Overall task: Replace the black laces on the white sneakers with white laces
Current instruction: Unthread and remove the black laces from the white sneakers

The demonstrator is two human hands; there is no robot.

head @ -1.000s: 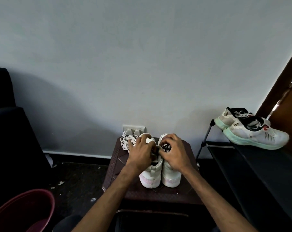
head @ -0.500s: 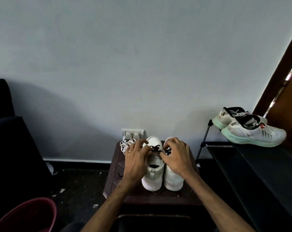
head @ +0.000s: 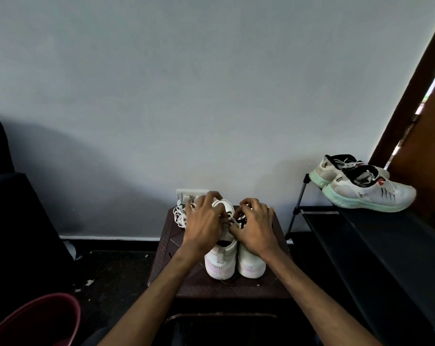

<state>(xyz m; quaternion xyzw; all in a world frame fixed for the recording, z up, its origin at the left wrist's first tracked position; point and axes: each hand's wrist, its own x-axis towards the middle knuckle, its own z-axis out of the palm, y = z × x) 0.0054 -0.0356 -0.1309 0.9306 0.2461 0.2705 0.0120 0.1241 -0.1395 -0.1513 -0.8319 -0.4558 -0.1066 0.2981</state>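
This looks like a lived-in room of a home, somewhere near the door. A low brown plastic stool (head: 166, 248) stands against a plain painted wall (head: 211, 96), a white socket plate (head: 184, 193) just behind it, and white sneakers (head: 221, 258) sit on top. To its right is a black shoe rack (head: 361, 236) carrying worn mint-soled trainers (head: 368, 193), with a wooden door (head: 431, 151) beyond. To its left there is a dark upholstered seat (head: 14, 211), and nearer me a maroon bucket (head: 36, 318) on a dark floor (head: 116, 270) with scraps of litter.
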